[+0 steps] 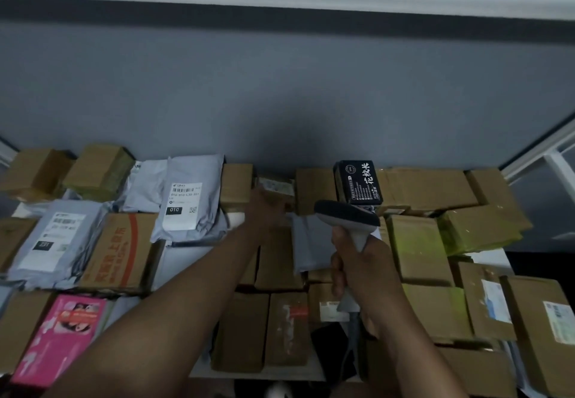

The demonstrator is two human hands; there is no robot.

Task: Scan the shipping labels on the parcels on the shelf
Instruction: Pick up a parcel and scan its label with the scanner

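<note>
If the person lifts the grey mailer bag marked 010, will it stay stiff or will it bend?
The grey mailer bag probably bends: its plastic skin is wrinkled and bulges softly. It likely feels light and somewhat slippery, since the film looks smooth.

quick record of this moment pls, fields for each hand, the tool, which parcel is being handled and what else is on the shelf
left hand: left hand grips a small brown parcel at the back row
right hand: right hand holds the scanner by its handle
scanner aim: head toward the back row
label: on the small parcel, blurred, unreadable
nearby: black box, grey mailer marked 010, pink box
</note>
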